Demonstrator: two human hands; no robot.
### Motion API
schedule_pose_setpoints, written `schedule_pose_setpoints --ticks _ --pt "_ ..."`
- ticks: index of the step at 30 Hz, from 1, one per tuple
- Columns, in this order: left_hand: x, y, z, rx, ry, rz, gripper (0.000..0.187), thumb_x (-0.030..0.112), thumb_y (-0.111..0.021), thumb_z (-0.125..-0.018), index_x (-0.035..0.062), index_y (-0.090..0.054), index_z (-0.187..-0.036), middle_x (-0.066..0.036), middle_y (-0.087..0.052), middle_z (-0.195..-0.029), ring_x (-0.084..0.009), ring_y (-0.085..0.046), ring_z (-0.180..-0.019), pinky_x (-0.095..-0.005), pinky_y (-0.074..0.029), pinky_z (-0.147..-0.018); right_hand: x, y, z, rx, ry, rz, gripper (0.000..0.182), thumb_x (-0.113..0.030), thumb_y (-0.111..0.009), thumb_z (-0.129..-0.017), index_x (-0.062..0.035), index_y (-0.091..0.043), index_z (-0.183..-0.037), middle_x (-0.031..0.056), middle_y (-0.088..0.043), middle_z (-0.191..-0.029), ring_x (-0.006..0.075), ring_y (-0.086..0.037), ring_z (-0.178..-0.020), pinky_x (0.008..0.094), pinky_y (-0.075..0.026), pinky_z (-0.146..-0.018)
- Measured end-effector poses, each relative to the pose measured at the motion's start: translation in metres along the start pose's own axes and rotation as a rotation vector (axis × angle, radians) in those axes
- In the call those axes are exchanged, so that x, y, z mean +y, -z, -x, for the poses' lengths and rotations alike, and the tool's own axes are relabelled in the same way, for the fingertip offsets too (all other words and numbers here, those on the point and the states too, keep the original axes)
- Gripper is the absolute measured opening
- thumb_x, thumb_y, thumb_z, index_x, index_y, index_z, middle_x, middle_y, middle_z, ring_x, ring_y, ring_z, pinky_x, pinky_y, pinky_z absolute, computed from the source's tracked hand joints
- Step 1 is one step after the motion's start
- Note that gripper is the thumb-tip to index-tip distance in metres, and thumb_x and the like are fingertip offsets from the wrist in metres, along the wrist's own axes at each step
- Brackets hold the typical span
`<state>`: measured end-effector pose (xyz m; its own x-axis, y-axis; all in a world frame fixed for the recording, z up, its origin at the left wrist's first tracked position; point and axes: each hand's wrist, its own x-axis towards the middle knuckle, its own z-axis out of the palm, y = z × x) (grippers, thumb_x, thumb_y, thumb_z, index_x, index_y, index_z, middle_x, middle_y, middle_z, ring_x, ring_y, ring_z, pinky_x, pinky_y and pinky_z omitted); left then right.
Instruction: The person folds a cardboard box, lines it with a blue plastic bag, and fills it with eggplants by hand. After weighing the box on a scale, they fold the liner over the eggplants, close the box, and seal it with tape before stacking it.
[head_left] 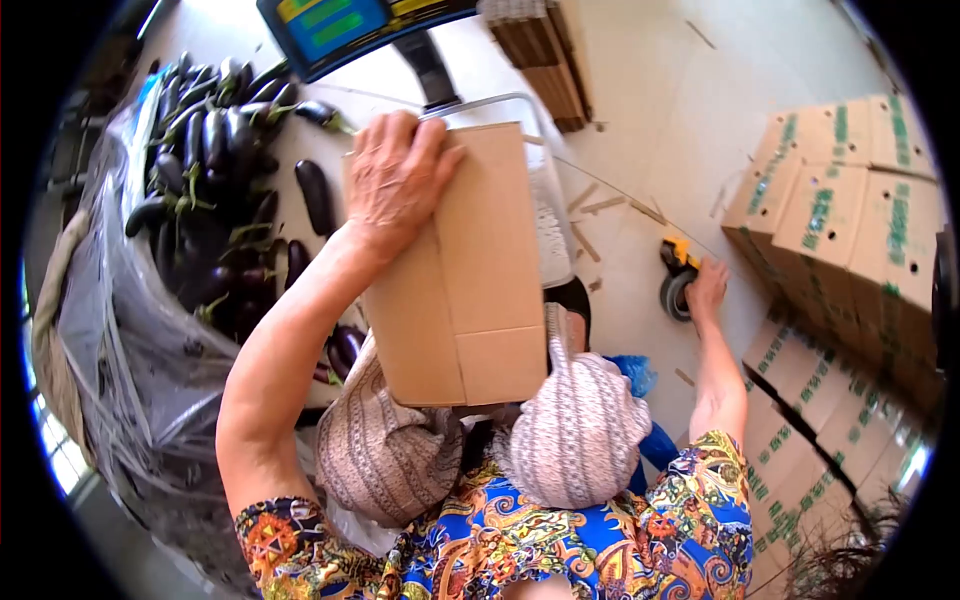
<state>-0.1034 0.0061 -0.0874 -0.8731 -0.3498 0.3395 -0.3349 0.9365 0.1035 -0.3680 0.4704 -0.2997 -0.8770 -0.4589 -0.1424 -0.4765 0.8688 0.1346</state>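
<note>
A closed cardboard box (pixel 485 260) lies in front of my knees, its plain flaps facing up. Across its far left corner rests my left hand (pixel 400 170), palm down with the fingers over the far edge, holding the box. Out to the right, my right hand (pixel 706 287) is closed on a tape dispenser (pixel 678 280) with a yellow head and a dark roll, held above the floor. Part of a metal scale platform (pixel 548 210) shows beyond and beside the box. The underside of the box is hidden.
Eggplants (pixel 215 150) are heaped on the left beside clear plastic sheeting (pixel 130 330). A scale display (pixel 335 25) stands at the top. Flattened cardboard (pixel 535 55) is behind the scale. Printed boxes (pixel 835 215) are stacked at right. Cardboard scraps (pixel 603 204) lie on the floor.
</note>
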Motion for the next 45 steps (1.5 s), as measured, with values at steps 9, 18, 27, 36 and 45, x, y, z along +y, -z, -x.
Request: schedule_pose_setpoints --ticks 9,18,27,36,45 --pt "-0.002 -0.002 0.000 0.054 -0.014 0.015 0.023 0.025 -0.068 -0.086 0.0099 -0.062 -0.103 -0.008 -0.055 -0.097 -0.0277 -0.054 -0.095 -0.0405 -0.044 -0.085 0.002 -0.005 0.087 -0.286 -0.429 -0.667 0.050 -0.007 -0.070 -0.072 -0.0030 -0.043 -0.114 0.0242 -0.066 -0.090 0.0366 -0.067 -0.082 0.0441 -0.054 -0.074" --pt "-0.002 -0.006 0.003 0.057 -0.041 -0.006 0.020 0.025 -0.064 -0.089 0.0088 -0.062 -0.100 -0.009 -0.055 -0.097 -0.0282 -0.053 -0.096 -0.0401 -0.045 -0.087 -0.101 0.247 0.075 -0.232 -0.195 -1.852 0.050 -0.009 -0.067 -0.081 -0.0042 -0.053 -0.129 0.0038 -0.062 -0.106 0.0142 -0.061 -0.097 0.0285 -0.050 -0.089" --pt "-0.003 -0.009 0.008 0.109 0.011 0.068 0.021 0.029 -0.064 -0.090 0.0104 -0.061 -0.098 -0.010 -0.053 -0.095 -0.0284 -0.053 -0.096 -0.0436 -0.043 -0.083 -0.193 0.339 0.067 -0.406 0.307 -1.354 0.071 -0.019 -0.078 -0.070 -0.0052 -0.047 -0.132 0.0044 -0.062 -0.103 0.0154 -0.064 -0.092 0.0266 -0.055 -0.086" --pt "-0.004 0.000 0.009 0.134 -0.037 0.079 0.024 0.026 -0.063 -0.085 0.0051 -0.065 -0.096 -0.014 -0.053 -0.095 -0.0290 -0.049 -0.094 -0.0402 -0.044 -0.082 -0.263 0.352 0.064 -0.278 0.897 -1.188 0.074 -0.020 -0.087 -0.066 -0.0013 -0.048 -0.126 0.0143 -0.068 -0.105 0.0243 -0.069 -0.095 0.0336 -0.055 -0.084" --pt "-0.016 -0.005 0.011 0.267 0.180 0.655 0.027 0.020 -0.063 -0.090 0.0030 -0.067 -0.111 -0.015 -0.059 -0.108 -0.0316 -0.059 -0.103 -0.0387 -0.046 -0.094 -0.298 0.339 0.063 -0.147 1.163 -0.893 0.062 -0.011 -0.081 -0.070 -0.0036 -0.048 -0.122 0.0190 -0.064 -0.103 0.0348 -0.068 -0.090 0.0380 -0.054 -0.077"
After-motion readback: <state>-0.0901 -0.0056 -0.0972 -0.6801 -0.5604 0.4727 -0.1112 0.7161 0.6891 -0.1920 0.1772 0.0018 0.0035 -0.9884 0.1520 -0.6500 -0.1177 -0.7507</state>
